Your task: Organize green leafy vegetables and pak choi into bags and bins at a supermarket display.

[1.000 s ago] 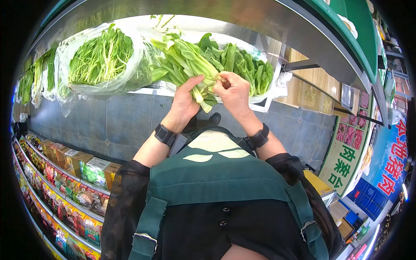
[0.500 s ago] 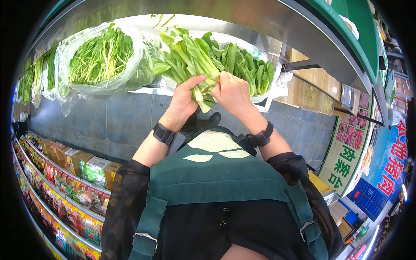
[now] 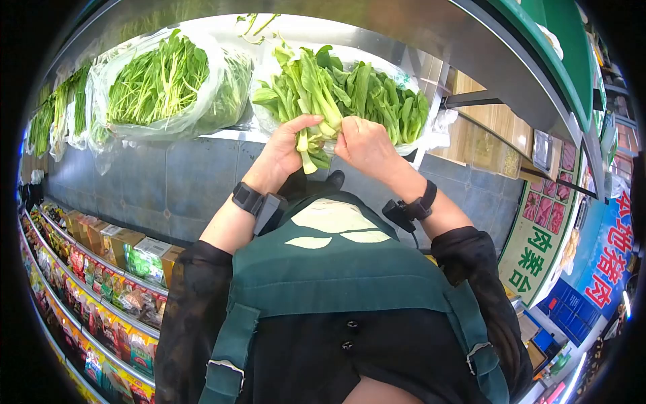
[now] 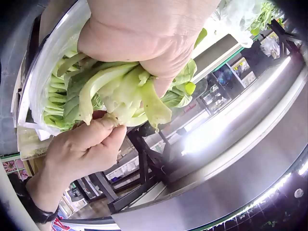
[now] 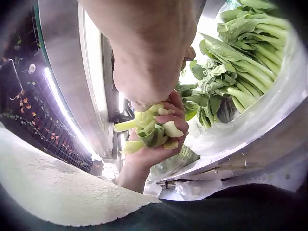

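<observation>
Just above the produce counter my left hand (image 3: 286, 149) grips a head of bok choy (image 3: 315, 84), thumb across its pale stalks and leaves pointing away from me. My right hand (image 3: 369, 148) is at the base of the same head. In the left wrist view the right hand's thumb and forefinger (image 4: 108, 126) pinch the base of the bok choy (image 4: 120, 96) among loose, splayed stalk ends. From the right wrist view, the left hand's fingers (image 5: 177, 108) wrap round the stalks, and my right hand (image 5: 149, 57) hides part of the base.
More leafy greens (image 3: 387, 101) lie in a plastic-lined tray behind the hands. To the left stands a plastic bag of thin-stemmed greens (image 3: 161, 84). A metal shelf edge (image 3: 377, 27) overhangs the counter. Shelves of packaged goods (image 3: 114, 269) line the lower left.
Both hands and the bok choy have shifted slightly right against the counter. My right forearm has swung outward, and the brownish bit at its fingertips a second ago is out of sight.
</observation>
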### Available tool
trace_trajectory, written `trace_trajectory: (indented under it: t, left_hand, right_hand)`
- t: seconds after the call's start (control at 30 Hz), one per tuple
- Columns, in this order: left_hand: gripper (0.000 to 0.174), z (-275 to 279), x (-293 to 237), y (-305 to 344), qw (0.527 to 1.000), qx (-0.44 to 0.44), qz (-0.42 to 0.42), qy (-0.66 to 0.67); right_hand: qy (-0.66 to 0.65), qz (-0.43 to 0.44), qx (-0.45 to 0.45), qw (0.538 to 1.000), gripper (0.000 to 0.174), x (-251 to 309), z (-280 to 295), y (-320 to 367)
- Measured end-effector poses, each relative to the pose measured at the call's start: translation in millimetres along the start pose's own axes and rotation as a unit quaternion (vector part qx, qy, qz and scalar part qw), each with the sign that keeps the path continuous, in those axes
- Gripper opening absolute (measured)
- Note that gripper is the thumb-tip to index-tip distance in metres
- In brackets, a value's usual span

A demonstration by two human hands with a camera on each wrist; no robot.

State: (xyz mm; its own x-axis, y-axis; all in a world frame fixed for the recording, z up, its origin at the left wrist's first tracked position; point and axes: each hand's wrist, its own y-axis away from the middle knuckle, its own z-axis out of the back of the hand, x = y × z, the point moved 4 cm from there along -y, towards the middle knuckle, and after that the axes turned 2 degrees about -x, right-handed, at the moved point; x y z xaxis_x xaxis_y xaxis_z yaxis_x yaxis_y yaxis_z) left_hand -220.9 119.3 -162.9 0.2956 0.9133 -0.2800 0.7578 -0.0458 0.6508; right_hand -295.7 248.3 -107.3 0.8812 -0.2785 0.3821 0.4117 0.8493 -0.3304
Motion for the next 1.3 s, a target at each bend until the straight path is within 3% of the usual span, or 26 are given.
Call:
trace_trajectory:
  t: [0.27, 0.37, 0.47, 0.57, 0.67, 0.73, 0.77, 0.83, 0.97, 1.03, 1.13, 1.3]
  left_hand:
    - [0.027, 6, 1, -5, 1.0, 0.008, 0.029, 0.001]
    - [0.028, 9, 1, -5, 0.999, -0.003, 0.043, 0.008]
    - [0.028, 0, -4, -2, 0.997, 0.062, 0.034, 0.029]
    - [0.029, -2, -7, -5, 0.997, 0.061, 0.022, 0.03]
    - [0.029, -9, -8, -7, 0.996, 0.073, -0.005, 0.045]
    - [0.03, -8, -6, -8, 0.997, 0.071, -0.013, 0.039]
    - [0.03, -8, -5, -8, 0.997, 0.068, -0.02, 0.033]
    - [0.031, -11, -5, -8, 0.997, 0.07, -0.026, 0.03]
    - [0.032, -18, -6, -3, 0.995, 0.082, -0.056, 0.031]
    - [0.031, -14, -3, -7, 0.994, 0.074, -0.067, 0.039]
    - [0.03, -14, -2, -8, 0.994, 0.061, -0.079, 0.046]
    - [0.031, -23, -7, 0, 0.993, 0.067, -0.092, 0.04]
  right_hand:
    - [-0.033, 0.002, 0.016, 0.999, 0.016, -2, 1, 5]
    - [-0.074, -0.003, 0.061, 0.995, 0.017, 3, 2, 9]
    - [-0.104, 0.012, 0.058, 0.993, 0.018, 9, 8, 8]
    - [-0.182, -0.043, 0.039, 0.982, 0.014, 4, 14, 5]
    - [-0.281, -0.113, 0.018, 0.953, 0.015, -1, 16, 4]
    - [-0.365, -0.21, 0.057, 0.905, 0.019, -6, 9, 6]
    - [-0.365, -0.21, 0.056, 0.905, 0.019, -6, 8, 5]
    - [-0.487, -0.345, 0.07, 0.8, 0.023, -11, -1, 9]
    - [-0.444, -0.326, 0.044, 0.833, 0.023, -14, -10, 10]
    - [-0.297, -0.262, 0.017, 0.918, 0.021, -7, 3, 1]
    - [-0.237, -0.218, -0.046, 0.946, 0.02, -6, 4, -1]
    - [-0.257, -0.222, -0.022, 0.94, 0.02, -6, 12, -7]
